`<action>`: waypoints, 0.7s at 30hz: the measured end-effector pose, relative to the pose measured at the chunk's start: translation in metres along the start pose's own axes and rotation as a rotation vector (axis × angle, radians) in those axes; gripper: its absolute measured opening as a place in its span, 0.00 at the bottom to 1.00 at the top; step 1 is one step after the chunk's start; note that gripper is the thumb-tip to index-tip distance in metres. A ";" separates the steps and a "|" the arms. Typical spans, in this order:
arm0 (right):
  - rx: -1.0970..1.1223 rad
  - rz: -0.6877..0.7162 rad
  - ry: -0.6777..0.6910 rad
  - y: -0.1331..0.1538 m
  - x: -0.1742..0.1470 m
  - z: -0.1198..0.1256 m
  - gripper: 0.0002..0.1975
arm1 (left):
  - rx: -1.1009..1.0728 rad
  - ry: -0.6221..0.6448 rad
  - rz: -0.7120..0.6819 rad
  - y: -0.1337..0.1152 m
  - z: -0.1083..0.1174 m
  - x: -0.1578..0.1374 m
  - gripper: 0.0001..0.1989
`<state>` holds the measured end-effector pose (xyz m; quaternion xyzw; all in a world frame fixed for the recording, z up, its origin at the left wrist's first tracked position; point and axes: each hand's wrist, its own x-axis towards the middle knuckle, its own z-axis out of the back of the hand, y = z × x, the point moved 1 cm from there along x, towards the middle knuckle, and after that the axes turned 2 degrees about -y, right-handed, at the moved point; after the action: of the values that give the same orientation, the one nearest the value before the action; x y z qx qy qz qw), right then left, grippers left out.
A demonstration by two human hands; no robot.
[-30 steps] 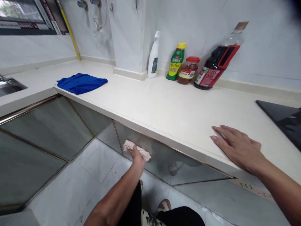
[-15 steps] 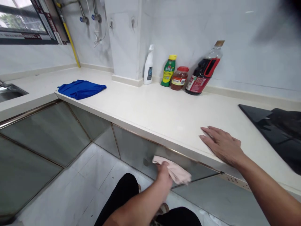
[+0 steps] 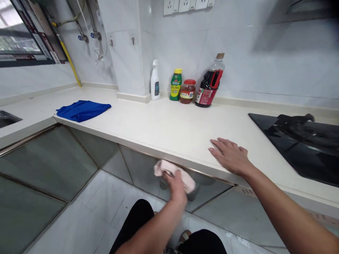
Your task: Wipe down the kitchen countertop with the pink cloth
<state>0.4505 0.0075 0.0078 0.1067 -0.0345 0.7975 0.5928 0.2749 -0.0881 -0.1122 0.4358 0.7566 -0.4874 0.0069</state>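
Observation:
My left hand grips a folded pale pink cloth against the grey cabinet front, just under the countertop's edge. Its thumb lies over the cloth, and some of the fingers are hidden. Flat on the cream countertop rests my right hand, palm down, with fingers spread and nothing held. It is near the counter's front edge, left of the black gas hob.
A blue cloth lies on the counter near the sink. Along the wall stand a white spray bottle, a green squeeze bottle, a red-lidded jar and a large dark-liquid bottle.
The view has shifted, bringing more of the hob and the wall sockets into sight. My left hand has moved the cloth up and left along the cabinet front. My right hand stays on the counter.

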 end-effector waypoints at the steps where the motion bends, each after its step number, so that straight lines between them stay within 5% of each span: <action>1: 0.004 0.002 -0.002 -0.001 0.000 -0.001 0.31 | 0.003 0.070 0.007 0.024 -0.005 -0.017 0.29; 5: 0.012 -0.010 -0.013 -0.004 0.001 -0.003 0.31 | 0.074 0.278 0.162 0.086 -0.013 -0.064 0.30; 8: 0.006 -0.006 -0.012 -0.002 0.001 -0.002 0.30 | 0.033 0.339 0.275 0.079 -0.008 -0.065 0.25; 13: -0.015 -0.010 0.011 0.003 0.002 0.001 0.29 | -0.052 0.180 0.218 0.001 0.013 -0.011 0.15; 21: 0.037 -0.026 0.058 0.011 0.002 0.006 0.28 | -0.139 0.015 -0.109 -0.152 0.037 0.069 0.10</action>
<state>0.4406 0.0048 0.0146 0.0951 -0.0010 0.7930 0.6018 0.1155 -0.0927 -0.0507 0.3962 0.8112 -0.4302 0.0051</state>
